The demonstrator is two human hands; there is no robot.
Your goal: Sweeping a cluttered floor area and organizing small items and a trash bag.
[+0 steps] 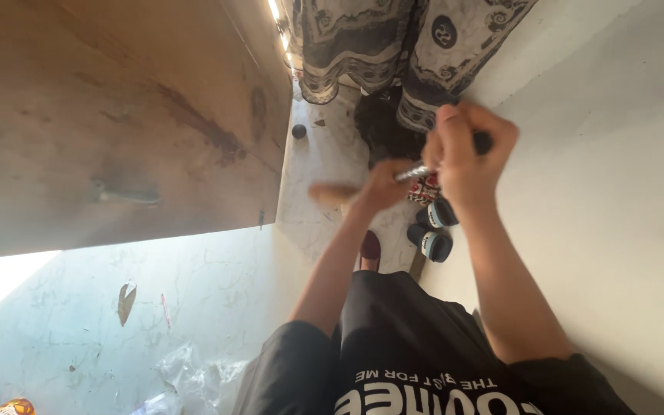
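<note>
My right hand (466, 154) is raised in front of me, fingers closed around the dark handle of a slim tool (484, 142). The tool's shiny metal shaft (413, 174) points left and down. My left hand (382, 188) sits just below the shaft's tip and is smeared by motion. A pale blurred shape (332, 192) sticks out to the left of it. I cannot tell whether that shape is its fingers or something it holds. My black printed shirt (416, 346) fills the lower middle.
A big brown wooden panel (117, 115) fills the upper left, and a white wall (616, 192) runs along the right. Patterned grey cloth (393, 38) hangs at the top. On the marble floor lie blue-strapped sandals (432, 230), a dark red slipper (370, 246), a small dark ball (299, 131) and crumpled clear plastic (194, 376).
</note>
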